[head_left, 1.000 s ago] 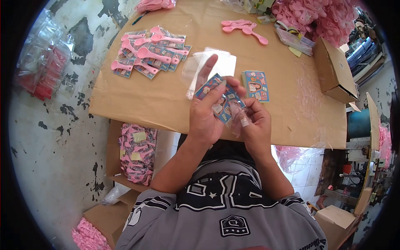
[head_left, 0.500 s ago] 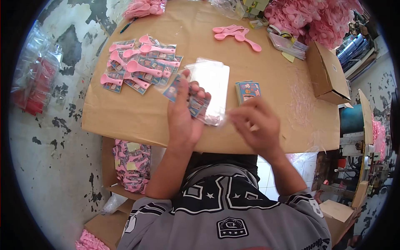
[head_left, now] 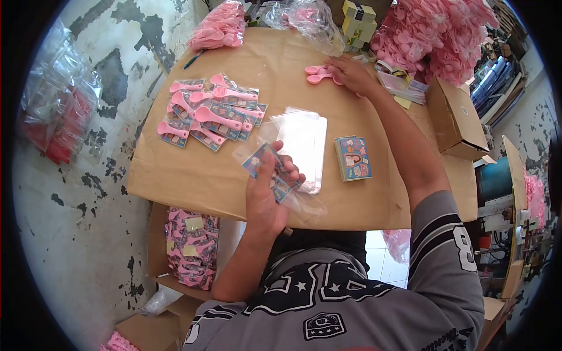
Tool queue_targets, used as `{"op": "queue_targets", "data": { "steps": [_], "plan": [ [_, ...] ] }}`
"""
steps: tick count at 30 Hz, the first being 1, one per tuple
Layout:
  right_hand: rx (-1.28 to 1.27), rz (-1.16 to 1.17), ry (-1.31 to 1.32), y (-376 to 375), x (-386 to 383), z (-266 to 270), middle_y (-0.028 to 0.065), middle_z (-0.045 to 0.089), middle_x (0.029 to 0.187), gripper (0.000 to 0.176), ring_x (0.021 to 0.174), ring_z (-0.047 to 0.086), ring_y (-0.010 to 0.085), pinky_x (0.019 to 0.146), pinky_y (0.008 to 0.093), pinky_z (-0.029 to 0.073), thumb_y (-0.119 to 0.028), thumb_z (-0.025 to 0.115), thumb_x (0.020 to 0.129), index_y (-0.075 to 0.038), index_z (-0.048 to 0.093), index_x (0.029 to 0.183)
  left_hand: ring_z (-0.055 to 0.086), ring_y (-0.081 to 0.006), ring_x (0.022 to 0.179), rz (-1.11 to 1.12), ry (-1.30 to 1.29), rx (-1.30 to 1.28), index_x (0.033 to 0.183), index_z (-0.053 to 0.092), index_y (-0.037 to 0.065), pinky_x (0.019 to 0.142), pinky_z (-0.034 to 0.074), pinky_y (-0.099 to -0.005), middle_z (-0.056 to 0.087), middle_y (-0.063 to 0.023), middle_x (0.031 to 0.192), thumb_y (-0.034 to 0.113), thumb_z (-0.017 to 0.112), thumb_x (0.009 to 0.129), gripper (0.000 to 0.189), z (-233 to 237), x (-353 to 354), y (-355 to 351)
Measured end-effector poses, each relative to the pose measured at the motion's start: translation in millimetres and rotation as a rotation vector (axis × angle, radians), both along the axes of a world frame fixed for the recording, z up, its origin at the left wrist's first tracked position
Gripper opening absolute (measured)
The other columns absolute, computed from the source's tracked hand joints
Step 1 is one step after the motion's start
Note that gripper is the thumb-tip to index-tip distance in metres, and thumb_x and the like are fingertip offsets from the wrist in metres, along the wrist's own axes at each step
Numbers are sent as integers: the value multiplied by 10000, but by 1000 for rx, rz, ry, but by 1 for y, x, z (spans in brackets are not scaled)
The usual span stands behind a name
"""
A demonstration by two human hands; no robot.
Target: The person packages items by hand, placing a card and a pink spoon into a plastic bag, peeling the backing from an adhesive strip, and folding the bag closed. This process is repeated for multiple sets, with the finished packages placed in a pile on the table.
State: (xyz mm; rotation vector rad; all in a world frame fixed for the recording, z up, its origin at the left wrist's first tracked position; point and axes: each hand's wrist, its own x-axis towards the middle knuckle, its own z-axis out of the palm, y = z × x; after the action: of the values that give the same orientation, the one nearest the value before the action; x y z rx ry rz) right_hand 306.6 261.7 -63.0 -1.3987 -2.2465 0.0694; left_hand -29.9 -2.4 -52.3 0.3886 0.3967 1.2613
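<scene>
i see the left hand (head_left: 267,202) gripping a bagged card (head_left: 253,163) over the table (head_left: 199,184); the right hand (head_left: 350,75), just gone from it, now reaches the loose pink spoons (head_left: 315,78), grasp undeterminable, leaving the card steadied by one hand alone.

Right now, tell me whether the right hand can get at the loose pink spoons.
Most likely yes: the right hand is over the loose pink spoons, and nothing visible blocks the way.

Two hands (head_left: 266,202) (head_left: 353,76), one sleeved card (head_left: 282,188), one card stack (head_left: 353,159), one sleeve stack (head_left: 305,146), one bagged-spoon pile (head_left: 218,117) and one loose-spoon group (head_left: 319,78) are present at one table (head_left: 175,187).
</scene>
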Motion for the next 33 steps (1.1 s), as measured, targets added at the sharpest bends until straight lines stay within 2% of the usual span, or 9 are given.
{"op": "queue_targets", "data": {
  "steps": [7,10,13,16,19,25,28,31,33],
  "plan": [
    [37,-202,-7,-78,-6,-7,130,714,1249,377,1173,635,360,1049,459,462,-342,575,1036,-89,714,1277,621,-133,843,53,-12,41,1383,537,47,841,567,-351,612,-34,950,383,534,1119,427,-7,-21,6],
    [-2,-197,-82,-114,-5,2,143,716,1190,363,1112,661,337,999,448,496,-292,660,986,-72,711,1271,615,-135,844,13,-28,34,1385,537,47,846,563,-353,613,-37,956,383,531,1121,427,-12,-19,9],
    [-122,-209,203,-123,-8,9,142,718,1102,338,1012,686,290,905,411,540,-190,739,928,-55,716,1237,608,-132,848,-22,-26,27,1384,538,48,847,556,-354,614,-38,958,385,528,1122,428,-15,-12,11],
    [-229,-196,151,-113,-10,20,116,721,1076,326,983,670,196,856,335,542,-102,743,929,-17,706,1241,657,-147,857,-8,-28,62,1373,522,45,840,572,-373,645,-51,946,359,595,1096,425,-12,-8,12],
    [-374,-198,173,-98,-9,25,100,731,1037,324,917,670,195,833,338,537,-104,760,921,-13,712,1228,600,-129,847,46,30,92,1378,540,47,837,544,-346,613,-36,953,387,543,1117,429,-4,-10,8],
    [-293,-130,-17,-99,-7,36,96,733,967,241,881,667,152,757,327,528,-137,776,923,-10,743,1126,595,-121,843,146,37,68,1368,548,62,840,537,-339,614,-26,943,373,568,1108,406,-5,-24,1],
    [-103,-154,-29,-114,-8,41,132,733,901,207,818,686,204,732,355,531,-130,798,876,4,742,1024,594,-118,840,185,3,60,1351,562,71,867,529,-337,615,-23,944,365,586,1101,387,-11,-30,5],
    [-182,-322,129,-143,-20,55,94,725,820,161,738,653,158,683,319,505,-134,782,899,0,748,980,597,-120,848,305,-30,33,1314,583,77,888,519,-335,618,-19,950,351,600,1095,351,-7,-35,18],
    [-457,-332,380,-181,-40,75,48,697,780,156,727,614,113,689,286,477,-155,752,935,-3,757,967,611,-139,875,378,-135,95,1290,599,75,943,523,-348,624,-26,969,335,605,1093,326,-6,-40,31]
  ]
}}
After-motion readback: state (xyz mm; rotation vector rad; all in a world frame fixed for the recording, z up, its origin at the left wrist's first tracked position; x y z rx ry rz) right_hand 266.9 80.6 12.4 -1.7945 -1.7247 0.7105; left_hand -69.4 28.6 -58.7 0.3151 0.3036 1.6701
